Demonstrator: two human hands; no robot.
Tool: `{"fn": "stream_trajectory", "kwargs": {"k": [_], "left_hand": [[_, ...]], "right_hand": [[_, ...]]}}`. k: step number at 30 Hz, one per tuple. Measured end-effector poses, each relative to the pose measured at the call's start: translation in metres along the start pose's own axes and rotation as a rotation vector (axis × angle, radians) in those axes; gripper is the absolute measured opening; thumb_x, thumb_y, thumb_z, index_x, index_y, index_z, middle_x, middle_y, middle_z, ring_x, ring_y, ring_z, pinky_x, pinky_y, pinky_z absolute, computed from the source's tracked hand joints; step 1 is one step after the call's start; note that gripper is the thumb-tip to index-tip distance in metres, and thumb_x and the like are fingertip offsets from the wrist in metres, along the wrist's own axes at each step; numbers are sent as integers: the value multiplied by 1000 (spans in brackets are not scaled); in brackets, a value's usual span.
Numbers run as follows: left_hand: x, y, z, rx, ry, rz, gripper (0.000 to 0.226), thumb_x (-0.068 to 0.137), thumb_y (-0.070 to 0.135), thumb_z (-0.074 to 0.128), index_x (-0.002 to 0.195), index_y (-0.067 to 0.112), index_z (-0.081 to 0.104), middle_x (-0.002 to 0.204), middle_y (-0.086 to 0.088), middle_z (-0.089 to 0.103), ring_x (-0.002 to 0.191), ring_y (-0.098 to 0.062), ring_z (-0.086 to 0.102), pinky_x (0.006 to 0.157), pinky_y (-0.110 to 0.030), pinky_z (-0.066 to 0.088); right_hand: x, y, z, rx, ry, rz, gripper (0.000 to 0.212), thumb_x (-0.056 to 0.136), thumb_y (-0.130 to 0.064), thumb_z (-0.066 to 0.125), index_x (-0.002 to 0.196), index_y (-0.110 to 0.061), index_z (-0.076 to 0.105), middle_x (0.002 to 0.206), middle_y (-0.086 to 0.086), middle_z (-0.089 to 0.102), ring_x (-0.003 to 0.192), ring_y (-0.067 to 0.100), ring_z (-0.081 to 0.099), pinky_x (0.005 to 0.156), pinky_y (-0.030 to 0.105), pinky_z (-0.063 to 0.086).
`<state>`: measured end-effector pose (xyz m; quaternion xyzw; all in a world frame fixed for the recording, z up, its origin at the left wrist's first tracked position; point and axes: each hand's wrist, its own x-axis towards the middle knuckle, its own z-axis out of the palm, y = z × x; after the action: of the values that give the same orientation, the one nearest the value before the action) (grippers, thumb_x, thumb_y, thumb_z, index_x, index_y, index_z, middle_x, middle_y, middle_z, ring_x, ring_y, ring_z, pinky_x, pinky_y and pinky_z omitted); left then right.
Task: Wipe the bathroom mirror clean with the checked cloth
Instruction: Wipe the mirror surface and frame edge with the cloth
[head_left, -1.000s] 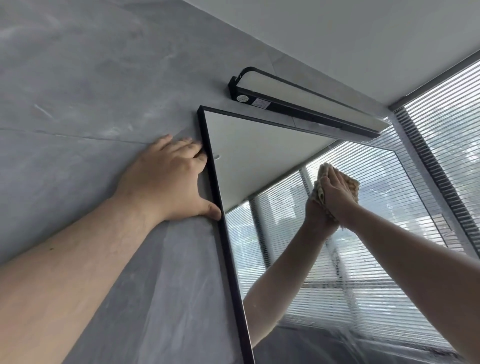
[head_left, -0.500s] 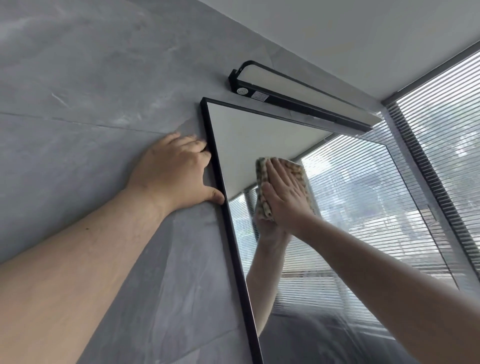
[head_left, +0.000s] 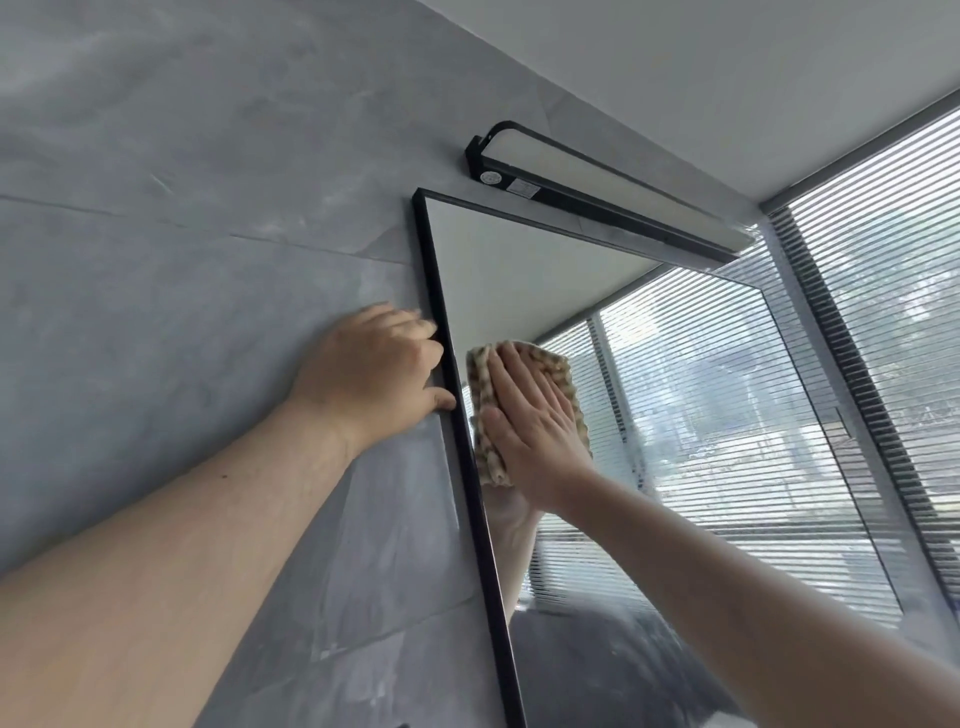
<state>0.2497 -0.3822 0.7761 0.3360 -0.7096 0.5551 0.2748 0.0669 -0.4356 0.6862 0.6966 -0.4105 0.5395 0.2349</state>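
**Grey tiled wall, cloth flat on the mirror's left edge**

Grey marbled wall tiles fill the left side, and both your bare forearms reach up from the bottom of the view.

Your left hand lies flat on the tile just left of the mirror. Its fingers are stretched out and hold nothing, and the thumb tip touches the black frame. The fingertips are blurred, so you can't tell whether they reach the frame.

Your right hand is spread flat with the fingers straight and close together. The palm presses the checked cloth against the glass, with no curl or pinch around it.

The cloth is tan and cream in small checks, with a nubbly, waffle-like weave, folded into a thick pad. It sticks out past your fingertips at the top, past your thumb on the left, and below the heel of the hand. Its left edge sits just beside the inner side of the frame, partway down the mirror's left side. A reflection of your hand and arm shows under it.

The mirror is rectangular with a thin black frame and reflects a white ceiling and slatted blinds. Faint smeary marks show on the glass right of your wrist.

Above the top edge, a long black light bar is fixed to the wall. Farther right is a window with horizontal blinds, and the white ceiling is over it all.
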Motion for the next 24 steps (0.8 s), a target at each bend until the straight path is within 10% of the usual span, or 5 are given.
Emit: {"fn": "stream_trajectory", "kwargs": {"k": [8,24], "left_hand": [[-19,14,5,60,1,2,74,75,63,72,123,7,67,139,-12,59,135,-28,50,119,-44,28],[-58,41,7,89,-111,30,92,79,70,60,143,5,51,153,-14,45,146,-28,35,123,-46,13]], "right_hand": [[-92,11,25,-61,-72,-32,59,95,-66,-6,150,-47,-13,162,-20,-18,149,2,-20,121,27,-13],[-46,-12,12,-69,-37,-47,62,98,-51,11,156,-36,-3,165,-12,-8,151,7,-12,120,25,-12]]}}
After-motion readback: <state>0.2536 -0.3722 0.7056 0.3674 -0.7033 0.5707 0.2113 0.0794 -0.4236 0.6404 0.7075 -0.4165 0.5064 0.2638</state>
